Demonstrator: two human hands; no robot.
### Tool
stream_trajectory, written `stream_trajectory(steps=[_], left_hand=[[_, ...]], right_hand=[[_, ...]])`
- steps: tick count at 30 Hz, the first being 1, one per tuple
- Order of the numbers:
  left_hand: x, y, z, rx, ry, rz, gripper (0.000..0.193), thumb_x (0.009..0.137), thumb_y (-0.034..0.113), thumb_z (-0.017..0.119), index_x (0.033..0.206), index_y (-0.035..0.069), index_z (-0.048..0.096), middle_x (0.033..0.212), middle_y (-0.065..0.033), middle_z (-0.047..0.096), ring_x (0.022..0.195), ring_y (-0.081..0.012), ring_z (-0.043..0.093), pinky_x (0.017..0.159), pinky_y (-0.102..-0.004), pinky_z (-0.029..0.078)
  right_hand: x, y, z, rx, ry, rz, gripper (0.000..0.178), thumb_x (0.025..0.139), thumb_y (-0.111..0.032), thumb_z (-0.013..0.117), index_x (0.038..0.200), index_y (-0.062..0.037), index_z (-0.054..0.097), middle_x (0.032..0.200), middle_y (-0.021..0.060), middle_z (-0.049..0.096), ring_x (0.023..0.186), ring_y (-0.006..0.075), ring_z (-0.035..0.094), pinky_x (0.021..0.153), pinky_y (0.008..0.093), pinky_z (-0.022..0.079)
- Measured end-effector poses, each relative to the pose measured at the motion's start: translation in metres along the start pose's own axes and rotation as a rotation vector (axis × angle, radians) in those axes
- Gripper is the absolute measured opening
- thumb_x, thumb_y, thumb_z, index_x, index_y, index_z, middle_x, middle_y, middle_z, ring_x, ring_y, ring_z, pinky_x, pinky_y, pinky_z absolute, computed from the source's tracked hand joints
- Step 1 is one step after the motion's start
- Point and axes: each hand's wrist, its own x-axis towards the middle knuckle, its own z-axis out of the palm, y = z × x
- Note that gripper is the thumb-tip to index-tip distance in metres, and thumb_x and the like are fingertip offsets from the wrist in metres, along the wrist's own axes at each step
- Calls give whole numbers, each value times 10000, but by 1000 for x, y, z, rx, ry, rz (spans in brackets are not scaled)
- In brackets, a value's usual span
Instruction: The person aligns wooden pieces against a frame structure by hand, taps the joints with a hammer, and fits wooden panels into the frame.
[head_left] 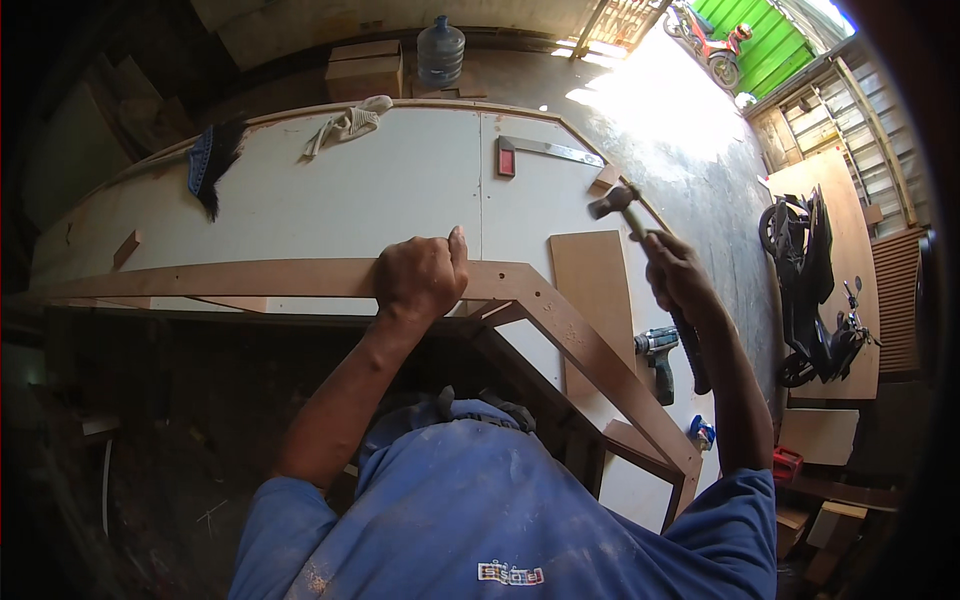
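Observation:
My right hand [676, 272] is closed round a claw-type hammer [612, 202], raised over the right side of the workbench. Its dark grip runs down beside my forearm. My left hand [418, 275] is a closed fist with the thumb up, on the brown wooden frame [270, 278] along the bench's near edge. Whether those fingers pinch anything is hidden. The frame bends at a joint with screw holes right of my fist and slants toward the lower right. A thin wood panel [590, 300] lies under that slanting part, and a cordless drill [658, 362] lies beside it.
On the white bench top [350, 210] lie a try square [550, 150], a brush [212, 165], a work glove [348, 126] and wood offcuts [128, 248]. Beyond stand a cardboard box [364, 72] and water jug [441, 55]. A black motorbike [812, 290] stands at right.

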Motion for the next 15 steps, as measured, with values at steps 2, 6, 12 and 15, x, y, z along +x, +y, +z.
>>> stream_trajectory(steps=[2,6,12,15], left_hand=[[2,-2,0,0,2,-3,509,996,314,536,572,55,645,566,-195,624,526,-370,645,531,-447,539],[4,0,2,-3,34,1,511,997,315,531,573,54,647,577,-196,630,540,-368,651,535,-447,540],[0,-3,4,20,44,59,498,997,311,521,591,57,659,582,-192,633,555,-368,657,554,-447,546],[0,0,2,2,30,37,508,995,304,518,573,58,654,574,-189,633,539,-360,656,553,-437,551]], right_hand=[[-20,-4,22,-157,-393,92,378,1074,-335,472,1214,-25,636,560,-46,441,389,50,376,364,241,308],[-24,-8,11,-197,-416,162,339,1061,-341,503,1140,-38,634,566,-48,447,405,42,381,371,236,309],[-5,-9,-2,-66,-234,15,359,1063,-353,495,1171,-38,630,552,-46,450,372,31,386,341,211,315],[-3,-11,6,-17,-125,17,353,1058,-346,519,1157,-31,645,553,-72,426,407,15,356,365,204,281]])
